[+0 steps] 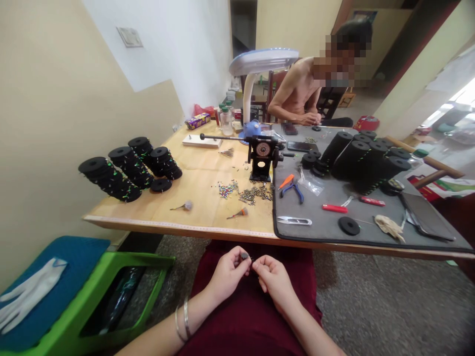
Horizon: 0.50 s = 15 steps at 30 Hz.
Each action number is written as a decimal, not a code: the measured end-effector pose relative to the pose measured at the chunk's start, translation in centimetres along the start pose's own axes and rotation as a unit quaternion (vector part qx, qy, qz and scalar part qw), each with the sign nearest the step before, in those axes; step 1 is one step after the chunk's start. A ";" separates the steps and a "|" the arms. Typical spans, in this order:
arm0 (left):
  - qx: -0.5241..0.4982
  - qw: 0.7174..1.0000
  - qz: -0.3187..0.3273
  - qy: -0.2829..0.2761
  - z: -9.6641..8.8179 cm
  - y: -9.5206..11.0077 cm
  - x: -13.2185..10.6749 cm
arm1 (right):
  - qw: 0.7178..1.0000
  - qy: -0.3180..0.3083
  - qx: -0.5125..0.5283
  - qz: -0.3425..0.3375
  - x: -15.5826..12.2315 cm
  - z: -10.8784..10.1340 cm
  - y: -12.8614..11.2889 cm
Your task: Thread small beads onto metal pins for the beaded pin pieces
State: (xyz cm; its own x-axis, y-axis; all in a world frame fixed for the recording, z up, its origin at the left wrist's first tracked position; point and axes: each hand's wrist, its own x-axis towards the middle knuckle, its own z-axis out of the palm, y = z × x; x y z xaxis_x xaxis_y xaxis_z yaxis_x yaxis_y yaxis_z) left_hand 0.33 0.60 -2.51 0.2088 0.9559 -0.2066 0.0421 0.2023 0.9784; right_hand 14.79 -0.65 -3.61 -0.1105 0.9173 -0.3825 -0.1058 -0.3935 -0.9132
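Note:
Above my lap, just in front of the table edge, both hands work close together. My left hand (230, 271) is closed, with a small dark piece (245, 256) between thumb and forefinger; its kind is too small to tell. My right hand (273, 278) pinches beside it, thumb against forefinger. Whatever lies in that pinch is too fine to make out. On the table nearest my hands lie a small orange-tipped brush-like bundle (242, 212), a grey-tipped bundle (187, 205), loose coloured beads (227, 189) and a heap of tiny metal parts (256, 194).
A black hand-cranked machine (261, 153) stands mid-table before a lamp (263, 60). Black foam spools are stacked left (107, 178) and right (347, 160). Pliers (295, 190), thread snips (294, 221) and a red-handled tool (334, 208) lie on the grey mat. Another person (297, 91) sits opposite.

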 end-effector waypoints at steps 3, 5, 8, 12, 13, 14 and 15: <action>0.039 0.999 0.019 0.002 0.0 0.0 -0.2 | 1.000 0.014 -0.006 -0.007 0.1 0.0 0.0; 0.069 0.997 0.026 0.006 0.1 0.1 -0.3 | 1.000 0.020 -0.013 -0.012 0.1 0.0 0.0; 0.098 0.995 0.033 0.006 0.1 0.2 -0.4 | 0.999 0.027 -0.023 -0.017 0.1 -0.1 -0.2; 0.111 0.993 0.044 0.000 0.2 0.2 -0.3 | 0.999 0.031 -0.026 -0.023 0.0 0.0 -0.3; 0.113 0.993 0.044 -0.002 0.2 0.2 -0.3 | 0.999 0.030 -0.024 -0.024 0.1 0.0 -0.3; 0.114 0.992 0.044 -0.003 0.2 0.2 -0.3 | 0.999 0.028 -0.022 -0.025 0.1 0.1 -0.3; 0.116 0.992 0.043 -0.004 0.3 0.2 -0.3 | 0.999 0.026 -0.020 -0.026 0.1 0.1 -0.3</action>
State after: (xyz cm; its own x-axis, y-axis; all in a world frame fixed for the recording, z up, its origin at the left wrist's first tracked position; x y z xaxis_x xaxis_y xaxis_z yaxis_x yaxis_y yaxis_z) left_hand 0.53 0.30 -2.26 0.2286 0.9658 -0.1225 0.2480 0.0639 0.9667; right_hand 14.75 -0.45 -3.31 -0.0538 0.9385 -0.3411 -0.0696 -0.3442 -0.9363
